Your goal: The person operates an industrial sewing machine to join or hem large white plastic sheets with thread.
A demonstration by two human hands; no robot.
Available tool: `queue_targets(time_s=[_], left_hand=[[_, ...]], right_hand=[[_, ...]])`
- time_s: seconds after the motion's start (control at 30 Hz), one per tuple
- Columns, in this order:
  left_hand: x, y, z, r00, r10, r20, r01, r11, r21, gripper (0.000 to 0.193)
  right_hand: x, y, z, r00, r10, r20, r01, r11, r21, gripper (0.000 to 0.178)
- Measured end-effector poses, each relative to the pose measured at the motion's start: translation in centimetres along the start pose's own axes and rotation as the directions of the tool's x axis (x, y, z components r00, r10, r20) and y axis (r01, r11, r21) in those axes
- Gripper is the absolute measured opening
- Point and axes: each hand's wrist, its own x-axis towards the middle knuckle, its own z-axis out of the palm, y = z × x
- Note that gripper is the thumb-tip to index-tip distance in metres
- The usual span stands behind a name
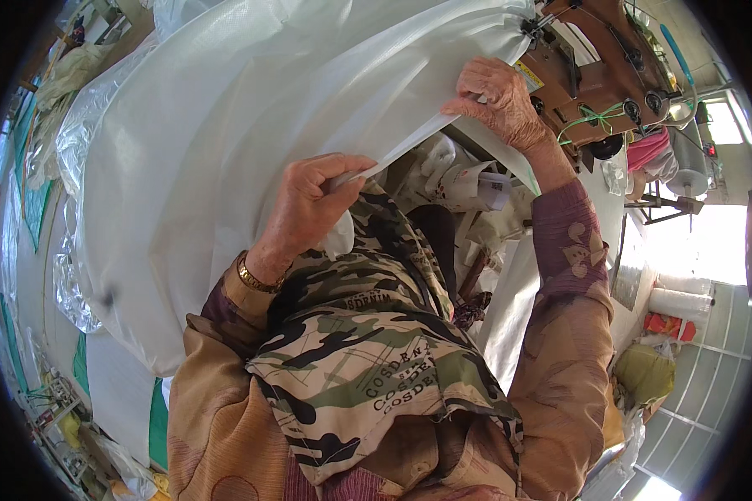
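A large white plastic sheet [226, 125] spreads across the left and upper part of the view, its near edge pulled straight between my hands. My left hand [305, 196] pinches that edge between thumb and fingers, just above my camouflage apron [368, 351]. Farther right and higher, my right hand [497, 96] is closed on the same edge, close to a brown sewing machine [593, 92]. The sheet gathers into folds by the machine's needle area, whose details are too small to make out.
Green thread [597, 115] hangs on the machine's side. Below the sheet's edge lie crumpled white pieces [459, 179]. To the right are clear plastic rolls [681, 305], an olive sack [646, 373] and a tiled floor [710, 392]. More clear plastic [79, 275] lies at the left.
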Motion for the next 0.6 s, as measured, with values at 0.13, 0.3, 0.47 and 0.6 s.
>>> queue_targets(time_s=[0.13, 0.3, 0.47, 0.6], left_hand=[[0.2, -1.0, -0.1, 1.0, 0.024, 0.006, -0.024, 1.0, -0.002, 0.021], [0.3, -1.2, 0.1, 0.999, 0.045, -0.001, -0.045, 0.999, 0.019, 0.021], [0.3, -1.2, -0.1, 0.999, 0.048, 0.007, -0.049, 0.997, 0.053, 0.022], [0.2, -1.5, 0.8, 0.984, 0.171, 0.045, -0.175, 0.978, 0.116, 0.022]], right_hand=[[-0.2, 1.8, 0.2, 0.998, -0.026, -0.049, 0.026, 1.0, -0.017, 0.034], [-0.5, 4.3, -0.6, 0.996, -0.074, -0.056, 0.066, 0.989, -0.132, 0.037], [-0.4, 6.0, -1.2, 0.999, -0.003, -0.049, -0.007, 0.978, -0.211, 0.028], [-0.5, 7.8, -1.1, 0.979, -0.036, -0.202, -0.037, 0.938, -0.345, 0.035]])
